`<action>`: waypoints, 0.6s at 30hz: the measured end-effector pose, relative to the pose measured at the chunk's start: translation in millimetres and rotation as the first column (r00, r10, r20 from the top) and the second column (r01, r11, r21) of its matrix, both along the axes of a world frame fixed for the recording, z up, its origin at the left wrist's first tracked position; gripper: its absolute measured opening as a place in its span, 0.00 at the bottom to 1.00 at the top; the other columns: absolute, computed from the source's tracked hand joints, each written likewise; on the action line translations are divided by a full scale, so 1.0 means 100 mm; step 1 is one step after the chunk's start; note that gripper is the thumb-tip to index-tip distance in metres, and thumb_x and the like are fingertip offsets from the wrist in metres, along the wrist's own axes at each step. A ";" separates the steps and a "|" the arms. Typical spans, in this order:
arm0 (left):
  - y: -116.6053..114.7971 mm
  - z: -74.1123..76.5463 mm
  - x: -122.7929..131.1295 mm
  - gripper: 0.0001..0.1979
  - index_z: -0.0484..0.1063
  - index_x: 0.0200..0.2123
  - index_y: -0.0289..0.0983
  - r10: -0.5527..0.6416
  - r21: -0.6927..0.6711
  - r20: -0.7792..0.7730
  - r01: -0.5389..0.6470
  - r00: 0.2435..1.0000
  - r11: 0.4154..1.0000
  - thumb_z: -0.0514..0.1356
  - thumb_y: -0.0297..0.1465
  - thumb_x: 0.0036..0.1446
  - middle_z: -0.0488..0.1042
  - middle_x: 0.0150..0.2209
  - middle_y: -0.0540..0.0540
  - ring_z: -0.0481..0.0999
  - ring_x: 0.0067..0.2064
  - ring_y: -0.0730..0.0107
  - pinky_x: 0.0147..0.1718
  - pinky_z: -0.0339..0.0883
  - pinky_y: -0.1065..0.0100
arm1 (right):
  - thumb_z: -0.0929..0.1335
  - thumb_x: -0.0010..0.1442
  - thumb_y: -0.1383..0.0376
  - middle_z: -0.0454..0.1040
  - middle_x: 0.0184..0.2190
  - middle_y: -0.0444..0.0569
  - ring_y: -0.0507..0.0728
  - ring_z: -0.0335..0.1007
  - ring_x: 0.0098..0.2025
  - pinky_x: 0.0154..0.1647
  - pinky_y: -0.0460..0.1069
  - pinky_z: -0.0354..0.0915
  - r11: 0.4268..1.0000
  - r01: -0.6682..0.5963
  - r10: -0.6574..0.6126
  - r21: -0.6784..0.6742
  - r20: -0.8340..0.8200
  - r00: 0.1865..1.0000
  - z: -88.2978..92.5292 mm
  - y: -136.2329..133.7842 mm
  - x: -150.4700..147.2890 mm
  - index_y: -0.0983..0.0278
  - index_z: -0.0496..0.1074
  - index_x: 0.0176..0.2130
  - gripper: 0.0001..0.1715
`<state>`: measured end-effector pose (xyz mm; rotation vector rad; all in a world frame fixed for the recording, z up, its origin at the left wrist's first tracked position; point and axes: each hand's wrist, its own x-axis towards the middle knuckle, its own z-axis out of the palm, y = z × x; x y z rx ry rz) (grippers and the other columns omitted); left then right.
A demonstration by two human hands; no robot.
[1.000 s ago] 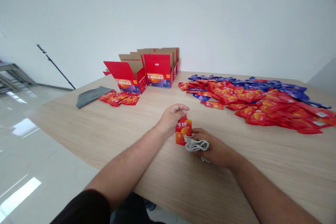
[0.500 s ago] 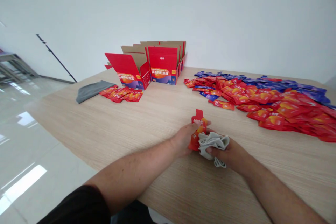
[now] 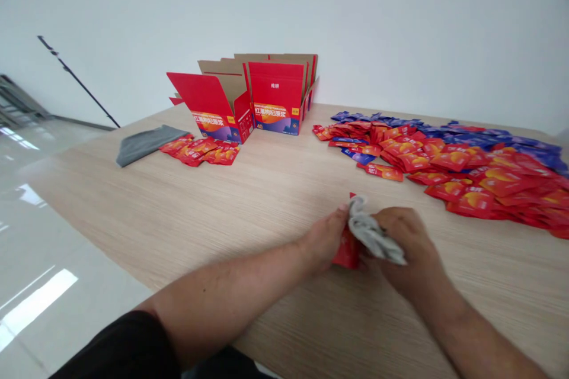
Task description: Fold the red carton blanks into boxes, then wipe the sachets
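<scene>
My left hand (image 3: 322, 240) is curled shut around a red foil sachet (image 3: 347, 253). Its top corner pokes up by my fingertips, and its lower part shows between my hands. My right hand (image 3: 409, 249) is closed on a crumpled pale grey cloth (image 3: 371, 231), pressing it against the sachet and hiding the sachet's middle. Both hands work close together above the pale wood-grain table (image 3: 133, 207), with a black sleeve (image 3: 115, 343) at the top of my left arm.

Ahead of my hands, open red printed cartons (image 3: 278, 98) stand in a row at the far edge of the table, their cardboard flaps raised. From my angle I can't see inside them. A small group of red sachets (image 3: 200, 151) lies just in front of the nearest carton, beside a flat dark grey cloth (image 3: 146, 144). To the right, a wide heap of red sachets (image 3: 462, 174) spreads across the table, with blue sachets (image 3: 489, 137) along its far side. Neither heap blocks my hands.
</scene>
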<state>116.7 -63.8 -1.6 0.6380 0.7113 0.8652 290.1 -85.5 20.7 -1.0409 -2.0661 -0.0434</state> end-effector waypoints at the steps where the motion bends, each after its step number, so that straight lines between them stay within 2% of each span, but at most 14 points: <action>1: -0.02 -0.01 0.02 0.26 0.75 0.45 0.32 0.036 0.020 0.012 -0.036 0.999 0.999 0.54 0.51 0.68 0.78 0.36 0.41 0.79 0.36 0.64 0.39 0.73 0.65 | 0.68 0.62 0.67 0.76 0.39 0.55 0.63 0.72 0.43 0.42 0.55 0.70 0.996 -0.092 0.092 -0.010 0.056 0.994 -0.02 -0.02 -0.07 0.62 0.76 0.44 0.10; 3: -0.05 -0.03 0.04 0.25 0.77 0.42 0.33 0.078 0.059 0.017 -0.078 0.997 0.995 0.56 0.50 0.68 0.79 0.36 0.42 0.79 0.39 0.65 0.42 0.71 0.67 | 0.68 0.62 0.70 0.76 0.42 0.55 0.62 0.72 0.45 0.44 0.55 0.70 0.991 -0.133 0.133 -0.010 0.119 0.984 -0.06 -0.03 -0.16 0.61 0.75 0.48 0.14; 7: -0.05 -0.05 0.02 0.29 0.78 0.40 0.34 0.005 0.131 -0.052 0.002 0.999 0.991 0.58 0.57 0.62 0.79 0.33 0.44 0.78 0.36 0.63 0.42 0.73 0.63 | 0.68 0.62 0.72 0.75 0.42 0.54 0.61 0.71 0.43 0.44 0.54 0.71 1.000 -0.019 0.020 -0.006 0.049 0.999 -0.12 -0.02 -0.15 0.61 0.71 0.47 0.13; 10: -0.05 -0.04 0.01 0.31 0.79 0.41 0.33 0.018 0.182 -0.015 -0.015 1.000 0.983 0.62 0.58 0.59 0.81 0.38 0.42 0.79 0.43 0.62 0.49 0.71 0.65 | 0.67 0.63 0.72 0.74 0.44 0.54 0.62 0.71 0.46 0.44 0.54 0.71 0.995 -0.080 0.085 -0.067 0.081 0.993 -0.13 -0.05 -0.13 0.60 0.70 0.47 0.13; 15: -0.05 0.03 0.00 0.25 0.80 0.44 0.33 0.034 0.065 -0.039 -0.031 0.999 0.997 0.59 0.51 0.65 0.82 0.36 0.43 0.80 0.44 0.60 0.49 0.71 0.63 | 0.67 0.62 0.73 0.75 0.42 0.54 0.62 0.71 0.44 0.44 0.55 0.71 0.998 -0.047 0.050 -0.041 0.065 0.997 -0.09 -0.09 -0.19 0.61 0.70 0.46 0.14; 18: -0.04 0.09 -0.02 0.24 0.81 0.47 0.32 0.058 -0.020 -0.057 -0.059 0.997 0.998 0.57 0.47 0.69 0.83 0.38 0.41 0.81 0.45 0.58 0.50 0.70 0.62 | 0.68 0.61 0.74 0.75 0.41 0.53 0.62 0.70 0.45 0.46 0.56 0.69 0.991 -0.117 0.127 -0.069 0.145 0.981 -0.06 -0.13 -0.22 0.62 0.71 0.45 0.12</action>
